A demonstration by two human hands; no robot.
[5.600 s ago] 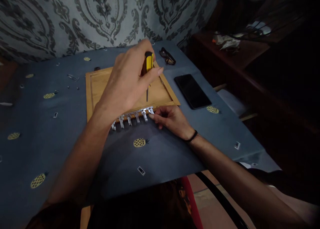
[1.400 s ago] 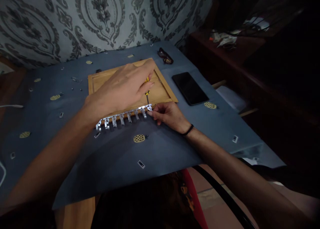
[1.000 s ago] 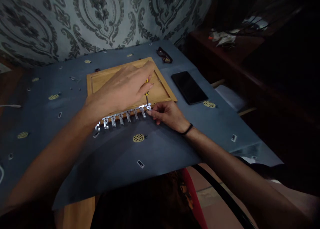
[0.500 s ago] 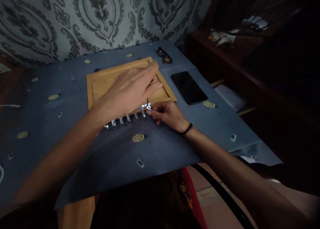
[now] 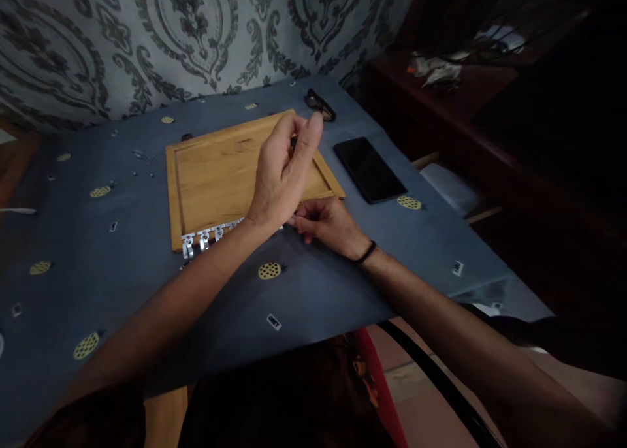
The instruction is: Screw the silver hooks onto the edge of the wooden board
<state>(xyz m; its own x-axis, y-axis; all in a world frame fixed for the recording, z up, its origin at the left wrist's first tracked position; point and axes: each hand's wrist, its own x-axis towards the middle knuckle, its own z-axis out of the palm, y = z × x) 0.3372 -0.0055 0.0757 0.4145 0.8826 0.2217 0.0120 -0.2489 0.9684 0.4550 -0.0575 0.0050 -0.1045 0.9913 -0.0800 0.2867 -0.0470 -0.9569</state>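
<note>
A wooden board (image 5: 215, 180) with a raised frame lies on the table. Along its near edge runs a row of several silver metal hooks (image 5: 204, 239), partly covered by my left wrist. My left hand (image 5: 281, 174) is closed above the right end of that row, thumb up. A dark bit of what looks like a screwdriver (image 5: 294, 142) shows between its thumb and fingers; the rest is hidden. At the board's near right part, my right hand (image 5: 333, 226) pinches the end hook of the row, which is mostly hidden by the hands.
A black phone (image 5: 369, 170) lies right of the board, and dark-framed glasses (image 5: 321, 105) lie behind it. Small metal bits (image 5: 142, 174) are scattered left of the board. A blue patterned cloth (image 5: 313, 291) covers the table; a patterned curtain (image 5: 196, 36) hangs behind.
My left hand has turned from palm-down to thumb-up and shifted right, uncovering more of the board and the left hooks. My right hand stays in place.
</note>
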